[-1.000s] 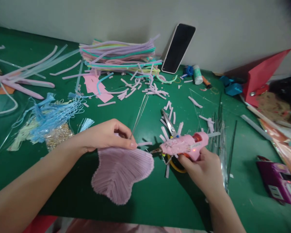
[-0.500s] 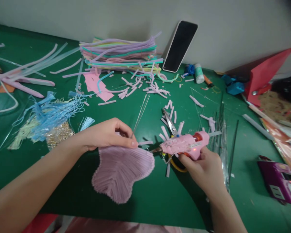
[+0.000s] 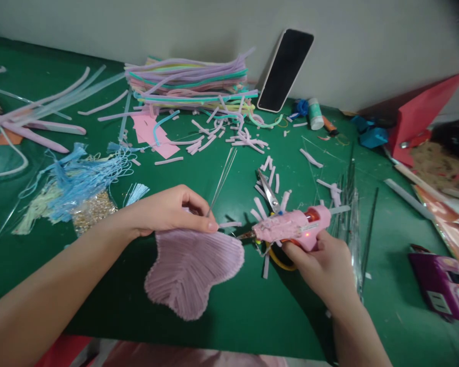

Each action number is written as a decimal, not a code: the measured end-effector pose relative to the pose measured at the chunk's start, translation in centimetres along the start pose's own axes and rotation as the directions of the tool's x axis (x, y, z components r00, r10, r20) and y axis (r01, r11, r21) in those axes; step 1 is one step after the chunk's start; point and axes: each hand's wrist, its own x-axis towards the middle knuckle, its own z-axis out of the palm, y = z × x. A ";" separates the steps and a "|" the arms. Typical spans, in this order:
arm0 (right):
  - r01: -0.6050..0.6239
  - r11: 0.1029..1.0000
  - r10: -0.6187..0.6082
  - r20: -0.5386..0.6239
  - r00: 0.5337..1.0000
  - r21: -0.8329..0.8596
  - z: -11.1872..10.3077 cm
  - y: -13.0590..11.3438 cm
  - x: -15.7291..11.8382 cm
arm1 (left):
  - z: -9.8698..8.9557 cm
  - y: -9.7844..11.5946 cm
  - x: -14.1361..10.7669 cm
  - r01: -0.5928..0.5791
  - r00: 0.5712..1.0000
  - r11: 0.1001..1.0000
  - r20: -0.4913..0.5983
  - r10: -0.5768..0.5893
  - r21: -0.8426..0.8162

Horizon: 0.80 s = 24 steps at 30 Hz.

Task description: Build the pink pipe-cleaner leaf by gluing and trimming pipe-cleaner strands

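Observation:
Between thumb and fingers my left hand [image 3: 187, 211] pinches the top edge of a pale purple wing-shaped piece [image 3: 193, 272] made of rows of pipe cleaners. Thin wires [image 3: 222, 176] stick up from beside those fingers. A pink hot glue gun [image 3: 290, 227] is gripped in my right hand [image 3: 325, 267], its small light glowing orange. The nozzle points left, close to the right upper edge of the purple piece; whether it touches cannot be made out. Under the gun lie scissors [image 3: 270, 192] with yellow handles, partly hidden, among short pipe-cleaner cuttings [image 3: 259, 206].
A bundle of coloured pipe cleaners [image 3: 191, 84] lies at the back, near a leaning phone [image 3: 286, 71]. Blue tassels [image 3: 87, 176] and a bag of gold beads [image 3: 95, 211] are at left. Loose wires [image 3: 350, 224] and a purple box-like object [image 3: 441, 283] lie at right on the green table [image 3: 115, 300].
The view has shifted very slightly. Both hands, the purple piece and the glue gun stay in nearly the same positions.

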 end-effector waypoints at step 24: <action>-0.153 0.974 0.105 -0.261 0.960 -0.169 -0.9 1.1 1.2 | 0.0 -0.1 -0.2 -0.031 0.999 0.999 0.016 0.032 -0.018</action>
